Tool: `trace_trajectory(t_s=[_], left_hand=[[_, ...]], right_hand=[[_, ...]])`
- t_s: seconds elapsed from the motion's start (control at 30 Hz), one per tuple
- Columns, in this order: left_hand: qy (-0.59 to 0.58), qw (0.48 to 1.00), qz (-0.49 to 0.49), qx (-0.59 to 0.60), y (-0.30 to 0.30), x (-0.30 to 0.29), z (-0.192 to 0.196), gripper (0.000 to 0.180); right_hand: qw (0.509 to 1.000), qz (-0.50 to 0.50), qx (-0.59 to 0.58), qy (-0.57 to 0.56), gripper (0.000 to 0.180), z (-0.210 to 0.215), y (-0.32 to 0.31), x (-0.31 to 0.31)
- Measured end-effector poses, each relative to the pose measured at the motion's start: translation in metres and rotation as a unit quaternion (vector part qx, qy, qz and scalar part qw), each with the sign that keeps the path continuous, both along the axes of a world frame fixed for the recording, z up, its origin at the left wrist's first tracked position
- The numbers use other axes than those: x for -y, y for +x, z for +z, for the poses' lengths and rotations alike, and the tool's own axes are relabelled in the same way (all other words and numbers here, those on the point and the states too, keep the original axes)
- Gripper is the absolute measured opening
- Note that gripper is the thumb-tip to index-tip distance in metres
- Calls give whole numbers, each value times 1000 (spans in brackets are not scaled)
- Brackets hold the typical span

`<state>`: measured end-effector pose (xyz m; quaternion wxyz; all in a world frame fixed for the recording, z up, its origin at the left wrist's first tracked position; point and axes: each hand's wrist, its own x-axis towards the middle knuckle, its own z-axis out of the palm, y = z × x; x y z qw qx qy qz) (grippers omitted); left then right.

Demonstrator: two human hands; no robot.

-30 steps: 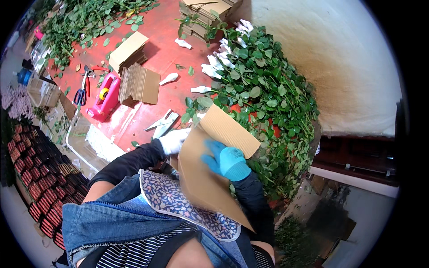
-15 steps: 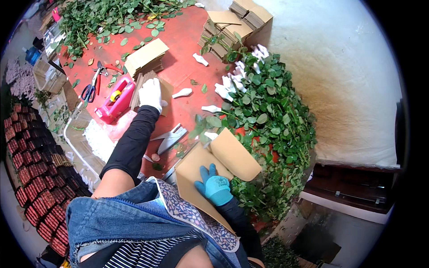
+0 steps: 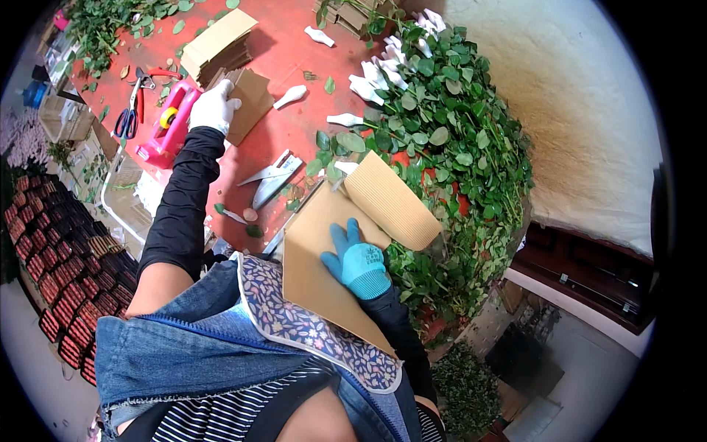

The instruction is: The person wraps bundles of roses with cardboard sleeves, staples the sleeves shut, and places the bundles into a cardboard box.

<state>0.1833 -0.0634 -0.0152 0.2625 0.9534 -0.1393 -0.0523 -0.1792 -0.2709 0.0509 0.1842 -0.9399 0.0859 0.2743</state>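
Standing off the left edge of the table (image 3: 276, 62), the basket (image 3: 125, 205) has contents too unclear to name. The left hand (image 3: 213, 109) lies on the card stack (image 3: 252, 105) — fingers curled, whether grasping I cannot tell; lifting by a free edge should avoid dragging extras. The right hand (image 3: 359, 261), spread and gripping nothing, rests on the sheet (image 3: 313, 258) nearest the body — even pressure should steady its curled flap (image 3: 396, 206), which hides whatever lies beneath.

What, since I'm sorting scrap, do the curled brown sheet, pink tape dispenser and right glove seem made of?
Brown sheet: probably matte corrugated cardboard; its curled part shows fine parallel ridges.
Tape dispenser: likely smooth, glossy plastic, judging by its pink colour and moulded shape.
Right glove: apparently dull knit fabric, given its snug cuff; darker finger area may be coated.
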Motion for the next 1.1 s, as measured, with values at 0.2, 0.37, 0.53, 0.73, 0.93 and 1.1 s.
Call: trace_trajectory(t_s=[0.2, 0.37, 0.53, 0.73, 0.93, 1.1], left_hand=[[-275, 912, -257, -161, -75, 26, 105, 19], [-212, 810, -283, -468, -196, 51, 36, 30], [-103, 863, -307, -387, -203, 68, 13, 47], [-41, 874, -317, -366, -202, 70, 24, 45], [78, 856, -412, -303, -188, 69, 62, 64], [109, 864, -445, -211, -196, 71, 40, 67]], right_hand=[[1000, -3, -8, -23, 69, 0, -5, 2], [993, 39, -111, 16, 59, 5, 9, 4], [996, 38, 55, 59, 43, 22, -31, 26], [974, 69, 215, -26, 63, 36, 12, 10], [982, 54, 173, -48, 76, -1, 4, 4], [978, 54, 170, -109, 75, -24, 1, -11]])
